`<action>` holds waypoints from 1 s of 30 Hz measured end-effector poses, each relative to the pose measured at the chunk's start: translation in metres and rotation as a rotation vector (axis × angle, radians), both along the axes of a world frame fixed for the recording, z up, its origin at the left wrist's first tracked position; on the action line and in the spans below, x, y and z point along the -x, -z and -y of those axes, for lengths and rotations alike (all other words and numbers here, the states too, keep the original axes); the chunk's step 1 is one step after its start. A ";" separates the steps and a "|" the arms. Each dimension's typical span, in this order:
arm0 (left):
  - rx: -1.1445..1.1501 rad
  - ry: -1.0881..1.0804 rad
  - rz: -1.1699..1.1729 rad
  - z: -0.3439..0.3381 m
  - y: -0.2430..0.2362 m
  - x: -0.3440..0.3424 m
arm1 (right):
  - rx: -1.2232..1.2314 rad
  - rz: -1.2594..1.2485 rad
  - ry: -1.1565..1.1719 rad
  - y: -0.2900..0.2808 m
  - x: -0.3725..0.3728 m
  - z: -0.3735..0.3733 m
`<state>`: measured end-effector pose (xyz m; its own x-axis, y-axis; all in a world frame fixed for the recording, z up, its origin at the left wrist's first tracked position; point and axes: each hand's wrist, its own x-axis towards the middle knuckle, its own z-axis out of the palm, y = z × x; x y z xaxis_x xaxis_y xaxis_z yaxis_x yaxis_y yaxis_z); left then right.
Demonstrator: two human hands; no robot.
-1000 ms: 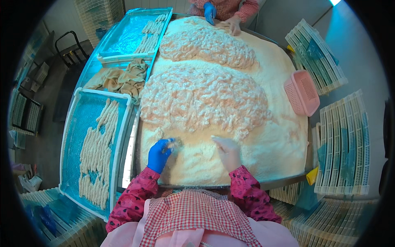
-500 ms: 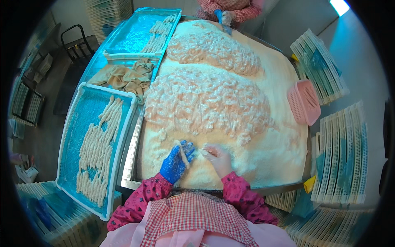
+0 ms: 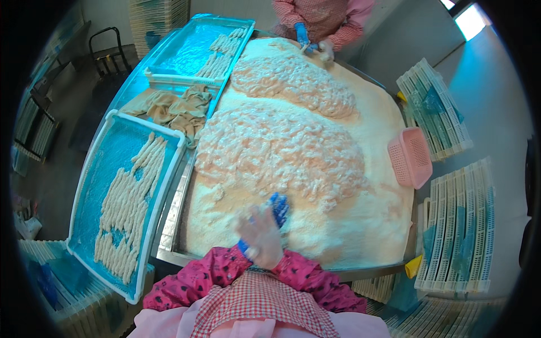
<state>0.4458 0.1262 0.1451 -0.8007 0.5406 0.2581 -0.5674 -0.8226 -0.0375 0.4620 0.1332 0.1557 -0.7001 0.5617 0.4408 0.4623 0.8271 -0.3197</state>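
Note:
Low over the near edge of the breadcrumb-like coating, my two gloved hands cross, palm to palm. My right hand (image 3: 260, 235), in a pale translucent glove, lies on top with its fingers stretched out and blurred. Beneath it my left hand (image 3: 280, 209), in a blue glove dusted with crumbs, shows mainly its straight fingers. Whatever lies between the palms is hidden. Just beyond is a large heap of pale, wet meat strips (image 3: 276, 152) on the crumb layer (image 3: 360, 236). To the left, a white-rimmed tray (image 3: 176, 169) lined in blue holds rows of coated strips (image 3: 125, 208).
Across the table, a person's gloved hands (image 3: 313, 48) work beside a second meat heap (image 3: 293, 81). A tan cloth (image 3: 172, 110) lies between the near tray and a far tray (image 3: 174, 50). On the right stand a pink basket (image 3: 410, 158) and stacked slatted trays (image 3: 459, 225).
My right hand has moved left and now covers my left hand. The coated strip that lay across my left palm is out of sight. The view has shifted slightly.

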 end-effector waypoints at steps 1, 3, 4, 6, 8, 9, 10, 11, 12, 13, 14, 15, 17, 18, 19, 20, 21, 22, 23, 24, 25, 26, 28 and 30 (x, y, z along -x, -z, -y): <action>-0.022 0.083 -0.055 -0.002 0.003 0.001 | 0.104 0.058 -0.092 -0.014 0.006 0.009; 0.243 0.408 -0.307 0.007 0.015 0.023 | 0.157 -0.095 0.188 -0.010 0.000 -0.008; 0.532 0.642 -0.505 0.026 0.028 0.052 | 0.185 -0.174 0.323 -0.009 -0.003 -0.015; 0.800 0.868 -0.627 0.035 0.034 0.065 | 0.309 -0.244 0.073 -0.017 0.003 -0.005; 0.745 0.845 -0.492 0.023 0.026 0.066 | 0.485 -0.377 -0.127 -0.018 0.011 0.000; 0.884 0.994 -0.279 0.014 0.031 0.078 | 0.538 -0.406 -0.009 -0.018 0.007 -0.003; 1.014 1.105 -0.013 0.006 0.039 0.091 | 0.368 -0.318 0.209 -0.013 -0.007 -0.012; 0.865 1.142 0.000 0.012 0.061 0.111 | 0.191 -0.232 0.377 -0.005 -0.024 -0.027; 0.729 1.176 0.004 0.023 0.073 0.131 | 0.116 -0.184 0.601 0.005 -0.046 -0.043; 0.783 1.132 0.025 0.022 0.060 0.144 | -0.008 -0.044 0.763 -0.005 -0.072 -0.055; 0.867 0.994 0.069 0.032 0.043 0.163 | -0.097 0.077 0.836 -0.004 -0.079 -0.070; 0.838 0.888 0.111 0.034 0.032 0.185 | -0.103 -0.025 0.860 -0.005 -0.085 -0.075; 0.876 0.612 0.189 0.042 0.031 0.251 | 0.020 0.125 0.853 -0.005 -0.110 -0.070; 0.950 0.393 -0.081 0.058 0.046 0.300 | 0.022 0.107 0.837 -0.002 -0.112 -0.066; 1.078 0.111 -0.347 0.076 0.062 0.349 | 0.085 0.059 0.838 -0.004 -0.103 -0.062; 1.204 -0.185 -0.527 0.096 0.079 0.399 | 0.135 0.015 0.847 -0.008 -0.097 -0.061; 1.280 -0.239 -0.439 0.128 0.089 0.451 | 0.194 -0.032 0.851 -0.003 -0.096 -0.068; 1.336 -0.307 -0.490 0.162 0.100 0.490 | 0.224 -0.029 0.859 -0.001 -0.096 -0.070; 1.395 -0.376 -0.538 0.196 0.111 0.529 | 0.245 -0.028 0.874 0.000 -0.098 -0.072; 1.453 -0.445 -0.588 0.228 0.120 0.567 | 0.271 -0.036 0.890 0.001 -0.097 -0.075; 1.601 -0.377 -0.809 0.280 0.142 0.607 | 0.283 -0.044 0.862 0.003 -0.096 -0.079; 1.624 -0.263 -0.722 0.272 0.148 0.606 | 0.271 -0.041 0.874 0.001 -0.098 -0.079; 1.668 -0.054 -0.544 0.259 0.136 0.599 | 0.247 -0.006 0.877 0.000 -0.096 -0.077; 1.641 -0.093 -0.690 0.240 0.137 0.589 | 0.208 0.090 0.878 -0.007 -0.098 -0.081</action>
